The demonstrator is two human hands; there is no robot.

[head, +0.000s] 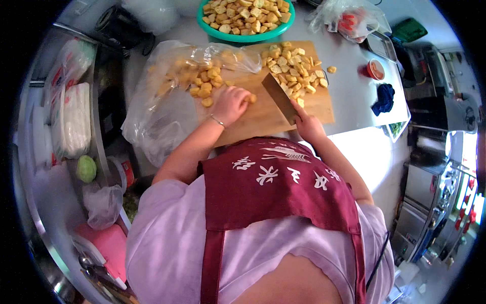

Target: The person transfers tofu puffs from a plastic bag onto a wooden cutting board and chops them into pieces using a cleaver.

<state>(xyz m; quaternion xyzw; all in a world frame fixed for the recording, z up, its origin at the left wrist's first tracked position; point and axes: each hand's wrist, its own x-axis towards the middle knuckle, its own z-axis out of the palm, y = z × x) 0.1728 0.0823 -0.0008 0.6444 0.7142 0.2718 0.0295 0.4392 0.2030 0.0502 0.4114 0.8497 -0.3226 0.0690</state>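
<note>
My left hand (230, 104) has its fingertips on a golden fried tofu puff (251, 98) above the wooden cutting board (262, 123). In my right hand (309, 127) is a cleaver (280, 98), its broad blade slanting up and left across the board. Whole puffs (205, 86) spill from the mouth of a clear plastic bag (152, 114) at the board's left. Cut pieces (292, 70) with pale insides are heaped on the right, just past the blade. Farther back, a green basin (246, 37) brims with more cut pieces.
The board lies on a steel table (351, 98). To the right are a red cup (375, 70), a dark blue cloth (383, 99), one stray piece (331, 69) and a plastic bag (353, 22) with red print. A black jug (121, 28) stands back left; a shelf (62, 182) runs along the left.
</note>
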